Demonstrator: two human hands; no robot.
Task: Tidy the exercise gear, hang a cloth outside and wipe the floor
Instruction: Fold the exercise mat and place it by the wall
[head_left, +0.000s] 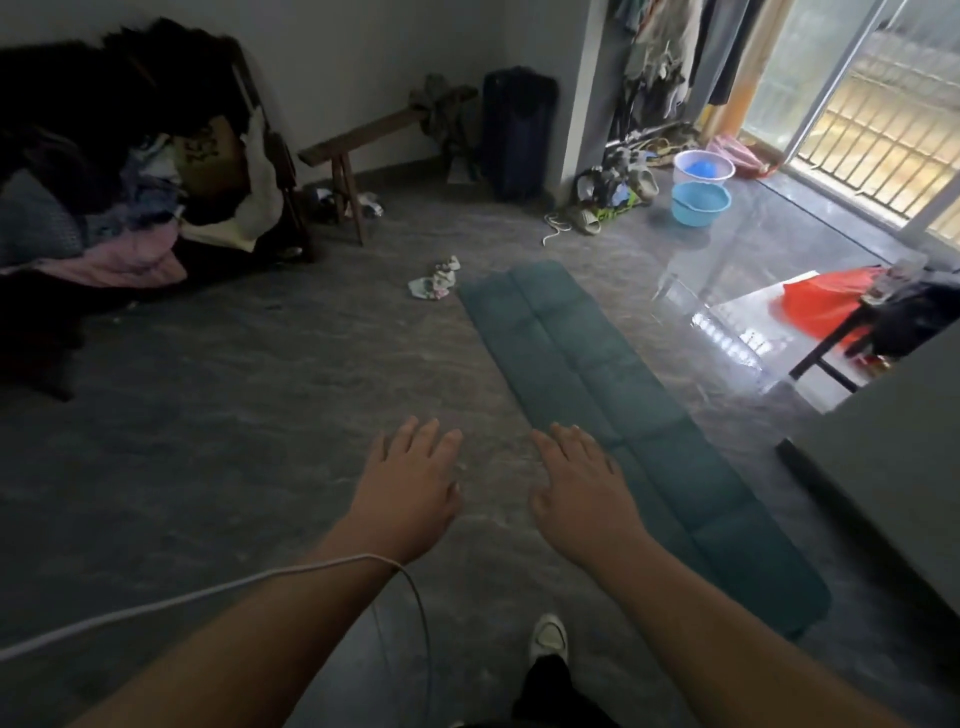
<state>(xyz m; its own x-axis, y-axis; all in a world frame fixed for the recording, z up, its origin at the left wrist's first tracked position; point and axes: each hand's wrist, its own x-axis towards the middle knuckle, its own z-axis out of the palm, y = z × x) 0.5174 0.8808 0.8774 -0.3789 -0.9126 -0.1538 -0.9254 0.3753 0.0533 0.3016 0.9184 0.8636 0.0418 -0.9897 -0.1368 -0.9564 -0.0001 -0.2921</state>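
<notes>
A long teal exercise mat (587, 364) lies unrolled on the grey floor, running from the room's middle toward my feet at the lower right. My left hand (408, 491) is stretched out palm down above the bare floor, left of the mat, fingers straight and holding nothing. My right hand (582, 480) is held the same way over the mat's left edge, fingers spread and empty. A small crumpled cloth (436, 280) lies on the floor just left of the mat's far end. A white cable (208, 592) crosses my left wrist.
A pile of clothes (119, 171) fills the left. A wooden bench (363, 140) and a dark suitcase (519, 130) stand at the back wall. Two basins (700, 202), shoes and hanging clothes are near the barred balcony door (878, 135). A low table (841, 322) with red cloth sits right.
</notes>
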